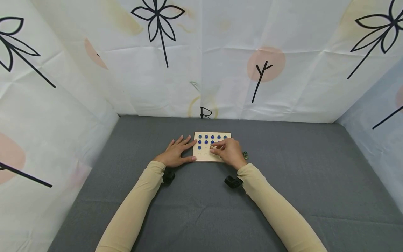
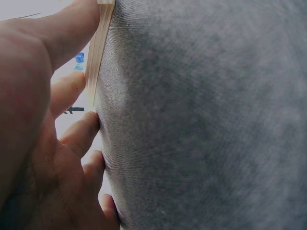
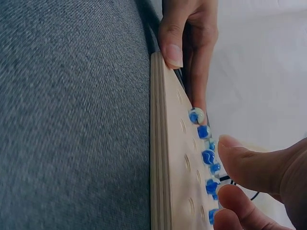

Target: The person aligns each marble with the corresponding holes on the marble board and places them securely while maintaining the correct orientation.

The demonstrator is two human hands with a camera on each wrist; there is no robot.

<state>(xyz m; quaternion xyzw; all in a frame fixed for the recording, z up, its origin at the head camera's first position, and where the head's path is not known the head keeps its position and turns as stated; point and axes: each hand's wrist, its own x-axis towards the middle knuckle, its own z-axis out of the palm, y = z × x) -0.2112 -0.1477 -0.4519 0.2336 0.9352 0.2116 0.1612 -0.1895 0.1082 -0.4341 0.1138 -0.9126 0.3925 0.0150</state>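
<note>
- My left hand [image 1: 175, 154] lies on the table [image 1: 195, 203] with its fingers extended and spread; it grasps nothing, and just touches the left side of the wooden board [image 1: 203, 159], the thumb at the near left corner.
- My right hand [image 1: 232, 151] is over the right part of the board, thumb and fingers bent towards one another. From my right wrist the tips show a gap between them; from above there is a small pale-brown spot at the tips, too small to read, so I cannot tell whether I have hold of anything.
- The board lies flat on the table in front of me, between my hands, its layered edge showing at both wrists.
- Blue marbles [image 1: 206, 142] sit in its hollows: five show along the far row, more in the second row, partly covered by my right hand, and one at the left end of the third.
- Bare round hollows show in the third row and in the row nearest me.
- A few green marbles [image 1: 245, 155] lie on the table to the right of the board, just beside my right hand.
- Pale yellow sleeves [image 1: 138, 210] cover both my arms.
- Beyond the table hangs a white cloth [image 1: 226, 28] with black line flowers and peach discs.
</note>
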